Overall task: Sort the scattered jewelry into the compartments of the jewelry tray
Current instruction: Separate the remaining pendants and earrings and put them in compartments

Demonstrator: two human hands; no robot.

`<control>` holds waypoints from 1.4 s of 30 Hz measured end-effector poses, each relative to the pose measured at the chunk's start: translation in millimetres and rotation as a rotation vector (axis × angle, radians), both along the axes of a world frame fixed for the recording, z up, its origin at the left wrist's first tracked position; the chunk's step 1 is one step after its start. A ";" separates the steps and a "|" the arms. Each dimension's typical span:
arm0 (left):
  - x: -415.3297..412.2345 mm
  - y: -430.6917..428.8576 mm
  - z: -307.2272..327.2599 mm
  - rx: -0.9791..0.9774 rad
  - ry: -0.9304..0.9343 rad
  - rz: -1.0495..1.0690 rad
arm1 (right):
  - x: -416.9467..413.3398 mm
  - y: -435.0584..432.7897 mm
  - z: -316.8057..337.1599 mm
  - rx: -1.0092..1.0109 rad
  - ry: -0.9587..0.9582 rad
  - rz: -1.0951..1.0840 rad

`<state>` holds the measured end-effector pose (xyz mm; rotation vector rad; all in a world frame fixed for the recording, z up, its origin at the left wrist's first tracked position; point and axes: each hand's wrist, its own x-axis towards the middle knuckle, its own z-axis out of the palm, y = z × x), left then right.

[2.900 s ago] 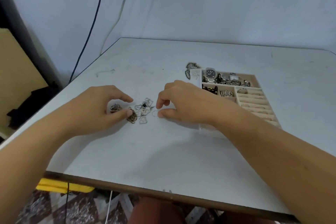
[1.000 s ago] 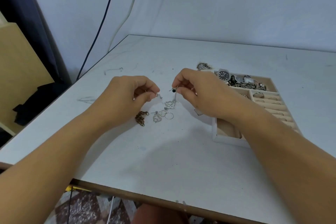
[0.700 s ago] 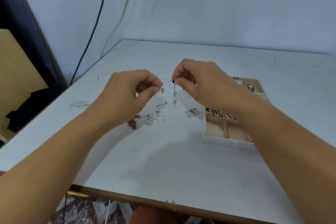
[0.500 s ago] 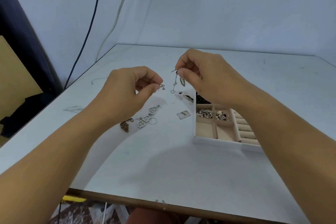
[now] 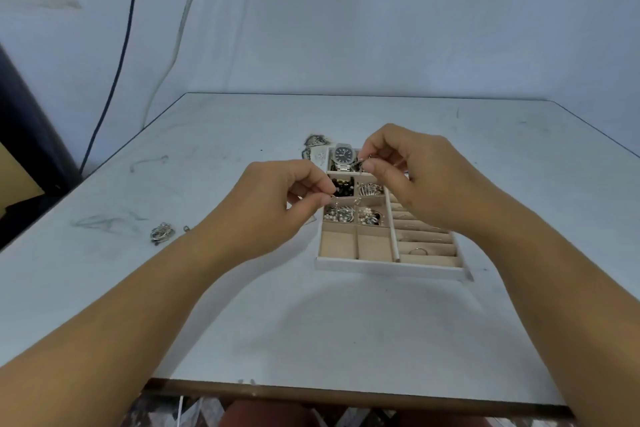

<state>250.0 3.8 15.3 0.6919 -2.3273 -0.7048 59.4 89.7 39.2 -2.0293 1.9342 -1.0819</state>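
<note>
The beige jewelry tray (image 5: 391, 269) lies on the white table, with a watch (image 5: 343, 156) in its far compartment and beads and earrings in the middle ones. Both hands hover over its left half. My left hand (image 5: 273, 204) pinches a small silver earring (image 5: 334, 197) between thumb and forefinger. My right hand (image 5: 415, 177) pinches another dangling silver earring (image 5: 362, 166) above the watch compartment. A small pile of silver jewelry (image 5: 162, 231) lies on the table to the left.
More loose pieces (image 5: 313, 142) lie just beyond the tray's far left corner. The tray's two near left compartments hold nothing; ring slots on its right hold a few rings (image 5: 417, 251). The table's near edge (image 5: 346, 395) is close to my body. Cables hang down the wall.
Both hands, each pinching an earring, have moved right from the pile on the table to above the tray. The view has turned so the tray is now central.
</note>
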 end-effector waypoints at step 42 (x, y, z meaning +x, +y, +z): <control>-9.8 -3.6 -42.3 -0.192 -0.312 -0.090 | -23.5 7.8 -35.0 -0.014 -0.043 -0.022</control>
